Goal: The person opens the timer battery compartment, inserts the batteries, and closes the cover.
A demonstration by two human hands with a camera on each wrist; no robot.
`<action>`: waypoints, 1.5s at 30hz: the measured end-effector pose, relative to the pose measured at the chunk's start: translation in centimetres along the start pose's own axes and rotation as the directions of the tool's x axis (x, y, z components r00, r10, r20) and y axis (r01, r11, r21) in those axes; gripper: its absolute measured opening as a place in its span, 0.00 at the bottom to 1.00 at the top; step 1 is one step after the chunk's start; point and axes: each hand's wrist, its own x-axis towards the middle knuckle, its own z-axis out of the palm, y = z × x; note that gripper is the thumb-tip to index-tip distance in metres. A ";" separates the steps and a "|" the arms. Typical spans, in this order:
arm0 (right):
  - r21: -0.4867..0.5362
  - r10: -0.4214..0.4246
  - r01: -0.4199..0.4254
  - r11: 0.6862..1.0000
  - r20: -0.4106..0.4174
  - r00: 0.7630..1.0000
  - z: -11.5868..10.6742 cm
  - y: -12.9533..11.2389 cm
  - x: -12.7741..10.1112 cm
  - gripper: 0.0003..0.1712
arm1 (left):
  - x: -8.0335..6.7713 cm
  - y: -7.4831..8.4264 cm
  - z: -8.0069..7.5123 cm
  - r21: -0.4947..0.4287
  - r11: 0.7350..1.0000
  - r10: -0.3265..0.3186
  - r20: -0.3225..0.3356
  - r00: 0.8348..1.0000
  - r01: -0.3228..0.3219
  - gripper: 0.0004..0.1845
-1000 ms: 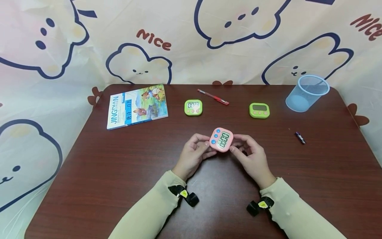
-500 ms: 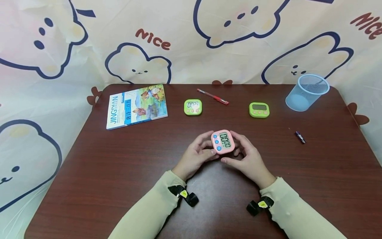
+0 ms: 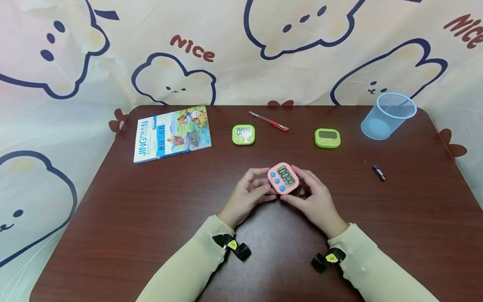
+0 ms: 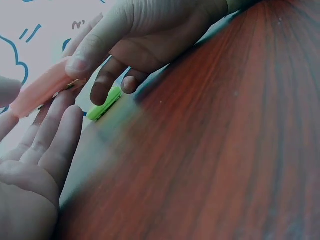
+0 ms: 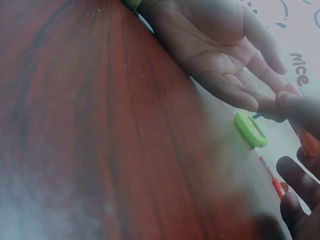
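Note:
A pink digital timer point(image 3: 283, 178) with blue buttons is held just above the brown table point(image 3: 151, 209), near its middle. My left hand point(image 3: 264, 181) pinches its left edge between thumb and fingers. On the other side my right hand point(image 3: 298, 186) cups its right edge, thumb under the lower corner. The display faces up and sits tilted. In the left wrist view the timer point(image 4: 42, 90) shows edge-on between the left fingers point(image 4: 55, 130) and the right hand point(image 4: 135, 35). The right wrist view shows the left palm point(image 5: 225, 55) and a sliver of the timer point(image 5: 310, 142).
Two green timers point(image 3: 243, 134) point(image 3: 327, 138) lie further back, with a red pen point(image 3: 268, 121) between them. A book point(image 3: 172, 133) lies at the back left. At the back right a clear blue cup point(image 3: 388, 116) lies tipped, and a small battery point(image 3: 379, 172) sits right of my hands.
Both hands have turned the pink timer, so its blue buttons moved from the upper left toward the lower left. The right hand has closed in around its right edge.

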 end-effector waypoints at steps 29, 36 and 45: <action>0.156 -0.031 0.028 0.987 0.019 0.999 0.2 -0.2 0.2 0.41 | 0.2 0.2 0.2 0.128 0.991 0.032 -0.009 0.999 -0.030 0.33; 0.157 -0.072 0.063 0.986 0.055 0.996 0.2 -0.1 0.1 0.42 | 0.2 0.0 0.2 0.316 0.946 0.074 0.019 0.997 -0.076 0.37; 0.115 -0.019 0.010 0.993 0.080 0.997 0.1 -0.1 0.0 0.41 | 0.3 -0.1 0.3 0.316 0.946 0.065 0.029 0.997 -0.070 0.43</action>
